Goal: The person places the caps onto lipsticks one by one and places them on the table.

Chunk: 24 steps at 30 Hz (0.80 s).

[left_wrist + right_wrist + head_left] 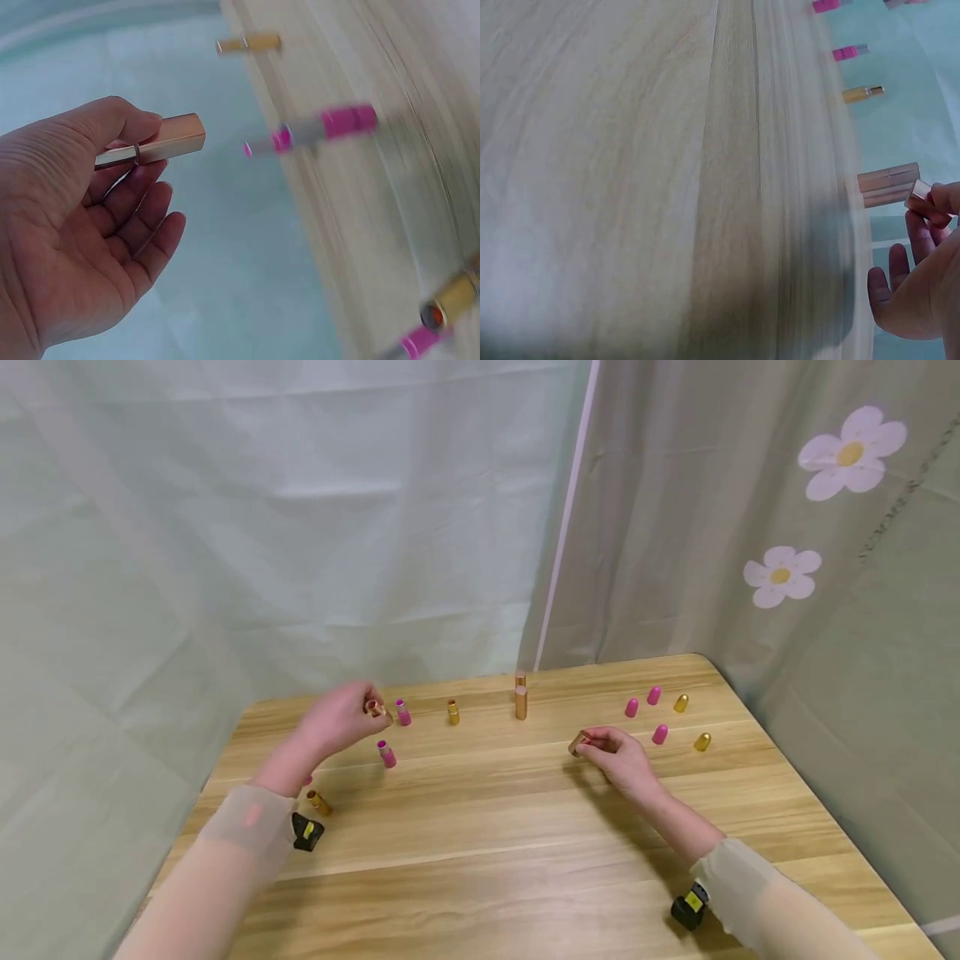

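Observation:
My left hand (341,718), over the table's back left, pinches a rose-gold lipstick tube (172,141) without its cap between thumb and fingers. Close by stand an uncapped pink lipstick tube (403,713), another pink tube (387,754) and a gold tube (453,712). A second gold tube (318,802) stands near the left wrist. Toward the right, thumb and fingers of my right hand (626,764) hold a tilted rose-gold lipstick cap (579,742) above the wood. Two rose-gold lipsticks (521,702) stand upright between the hands, one behind the other.
At the back right of the wooden table (480,860) stand three pink bullet-shaped caps (660,734) and two gold ones (702,742). A pale curtain (420,527) hangs behind the back edge. Part of a pink item (307,780) shows beside the left forearm.

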Available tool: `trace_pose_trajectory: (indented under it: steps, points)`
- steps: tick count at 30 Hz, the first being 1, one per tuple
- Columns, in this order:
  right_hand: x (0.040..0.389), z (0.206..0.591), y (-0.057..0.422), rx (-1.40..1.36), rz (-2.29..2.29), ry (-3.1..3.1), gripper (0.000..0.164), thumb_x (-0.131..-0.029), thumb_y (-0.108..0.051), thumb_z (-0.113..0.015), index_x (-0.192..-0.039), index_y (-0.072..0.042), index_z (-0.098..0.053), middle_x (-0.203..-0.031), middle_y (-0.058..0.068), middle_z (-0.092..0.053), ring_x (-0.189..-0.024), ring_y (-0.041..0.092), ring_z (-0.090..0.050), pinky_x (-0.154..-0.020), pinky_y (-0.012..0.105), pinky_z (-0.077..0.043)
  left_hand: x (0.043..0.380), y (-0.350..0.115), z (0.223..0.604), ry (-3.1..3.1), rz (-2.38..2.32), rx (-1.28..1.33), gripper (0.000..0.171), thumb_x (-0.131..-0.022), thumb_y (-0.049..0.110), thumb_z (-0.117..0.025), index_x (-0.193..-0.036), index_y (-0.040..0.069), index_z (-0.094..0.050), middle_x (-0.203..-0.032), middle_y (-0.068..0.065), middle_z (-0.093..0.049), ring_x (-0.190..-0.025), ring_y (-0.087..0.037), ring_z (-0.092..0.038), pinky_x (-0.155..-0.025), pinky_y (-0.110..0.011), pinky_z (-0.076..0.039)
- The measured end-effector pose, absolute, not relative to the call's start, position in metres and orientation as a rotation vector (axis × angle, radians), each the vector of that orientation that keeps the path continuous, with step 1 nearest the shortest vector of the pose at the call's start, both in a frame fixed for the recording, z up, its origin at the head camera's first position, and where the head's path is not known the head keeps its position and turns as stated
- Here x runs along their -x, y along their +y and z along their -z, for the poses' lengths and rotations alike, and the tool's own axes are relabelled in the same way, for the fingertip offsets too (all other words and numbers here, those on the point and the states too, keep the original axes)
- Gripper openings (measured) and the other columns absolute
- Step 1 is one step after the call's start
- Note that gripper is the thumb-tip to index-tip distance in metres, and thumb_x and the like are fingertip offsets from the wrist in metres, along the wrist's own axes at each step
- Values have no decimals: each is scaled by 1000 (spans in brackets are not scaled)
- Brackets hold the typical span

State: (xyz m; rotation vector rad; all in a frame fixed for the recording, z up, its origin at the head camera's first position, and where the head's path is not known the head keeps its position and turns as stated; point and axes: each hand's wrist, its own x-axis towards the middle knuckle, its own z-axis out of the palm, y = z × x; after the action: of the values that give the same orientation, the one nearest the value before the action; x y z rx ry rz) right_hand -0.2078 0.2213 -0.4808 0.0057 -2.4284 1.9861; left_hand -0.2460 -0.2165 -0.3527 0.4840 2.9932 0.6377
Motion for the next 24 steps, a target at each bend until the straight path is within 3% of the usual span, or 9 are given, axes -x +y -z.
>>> trace_pose_trajectory:
  steps: [4,8,12,24]
  points:
    - [207,478,221,2,-2007,-2428,41,-95,-13,-75,-128,7,-62,-114,15,-71,-95,8,-65,-83,17,-52,237,-189,355,2963,-643,-549,16,-91,19,-72,-97,7,-63,-88,-6,-62,-64,-15,-57,-65,-36,-47]
    - [198,463,216,-9,-2014,-2432,38,-95,-8,-73,-126,11,-62,-112,16,-71,-94,8,-65,-82,17,-52,227,-166,372,2929,-667,-654,16,-88,17,-75,-95,9,-63,-89,-2,-63,-67,-12,-60,-69,-36,-50]
    - [200,469,217,-3,-2008,-2423,36,-94,-8,-73,-124,10,-63,-111,16,-71,-94,10,-66,-83,19,-53,216,-147,397,2936,-624,-772,17,-83,16,-78,-89,13,-62,-84,4,-61,-74,-13,-53,-68,-34,-48]
    - [200,475,221,4,-1999,-2438,39,-95,-9,-74,-127,10,-61,-116,19,-68,-95,9,-62,-82,17,-52,197,-123,439,2861,-652,-769,22,-80,11,-82,-86,15,-62,-81,5,-59,-77,-13,-54,-72,-33,-50]
